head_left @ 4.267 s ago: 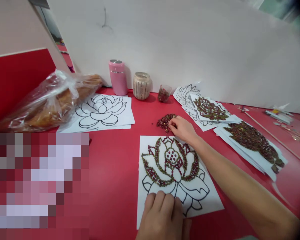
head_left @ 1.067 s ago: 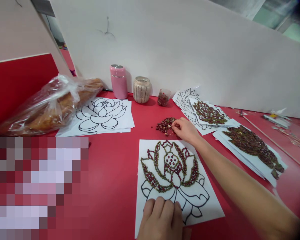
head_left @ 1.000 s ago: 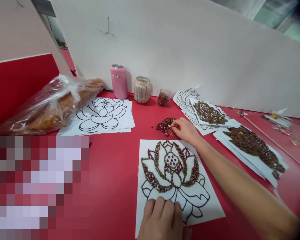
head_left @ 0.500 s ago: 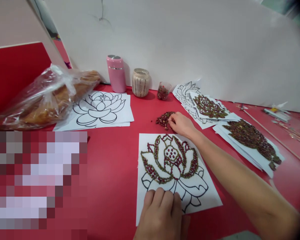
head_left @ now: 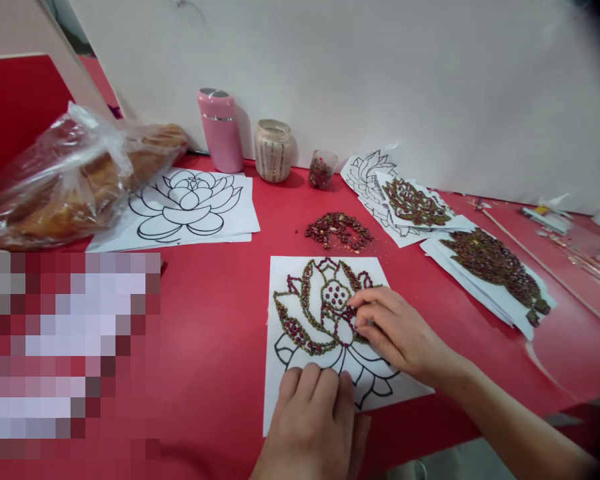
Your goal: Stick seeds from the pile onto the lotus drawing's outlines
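Note:
A white sheet with a lotus line drawing [head_left: 300, 393] lies before me, its upper petals partly lined with small red and green beans [head_left: 300, 333]. Over the flower's centre right, my right hand [head_left: 395, 327] has thumb and forefinger pinched together close to the beans. What sits between those fingertips is too small to make out. My left hand [head_left: 315, 413] rests on the sheet's lower part with its fingers curled under, hiding anything beneath them. Just beyond the sheet's top edge is a loose pile of beans [head_left: 337, 230].
At the back stand a pink tumbler [head_left: 221, 130], a glass jar [head_left: 273, 152] and a small cup of beans [head_left: 322, 170]. Uncoloured lotus sheets [head_left: 190, 207] and a plastic bag [head_left: 90, 180] lie left. Bean-covered pictures [head_left: 495, 273] and a thin stick [head_left: 545, 263] are right.
My right hand has come back from the bean pile to the drawing, uncovering the pile. My left hand stays on the sheet. The whole view has shifted slightly.

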Demonstrator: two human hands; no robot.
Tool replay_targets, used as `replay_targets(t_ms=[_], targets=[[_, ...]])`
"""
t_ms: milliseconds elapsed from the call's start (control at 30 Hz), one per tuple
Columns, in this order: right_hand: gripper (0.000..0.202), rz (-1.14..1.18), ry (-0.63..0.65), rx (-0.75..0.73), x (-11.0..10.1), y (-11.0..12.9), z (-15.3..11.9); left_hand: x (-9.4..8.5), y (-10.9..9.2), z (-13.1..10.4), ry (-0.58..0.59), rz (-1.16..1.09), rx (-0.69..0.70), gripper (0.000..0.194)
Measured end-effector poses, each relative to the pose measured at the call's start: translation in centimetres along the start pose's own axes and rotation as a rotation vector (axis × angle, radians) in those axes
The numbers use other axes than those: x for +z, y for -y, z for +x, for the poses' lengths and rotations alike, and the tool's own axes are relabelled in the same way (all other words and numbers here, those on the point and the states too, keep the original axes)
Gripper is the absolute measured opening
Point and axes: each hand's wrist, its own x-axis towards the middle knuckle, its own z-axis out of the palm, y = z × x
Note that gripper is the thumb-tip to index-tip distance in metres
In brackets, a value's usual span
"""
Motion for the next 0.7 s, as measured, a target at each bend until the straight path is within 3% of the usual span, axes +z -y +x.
replay_targets(t_ms=[233,400,567,700], targets=[[0.01,-0.13,0.087,-0.085,0.98,-0.14,-0.64,-0.28,-0.03,-0.01,0.018,0.032,0.01,0.024],[0.01,-0.164,0.116,-0.1,0.89,0.07,-0.5,-0.76,-0.16,0.21,0.102,0.031,0.009,0.024],[0.01,-0.188,0.135,-0.103,0.92,0.03,-0.57,-0.36,-0.15,0.09,-0.016,0.03,0.004,0.024],[0.01,-0.215,0.155,-0.097,1.06,0.05,-0.63,-0.92,-0.11,0.38,0.054,0.016,0.014,0.023]])
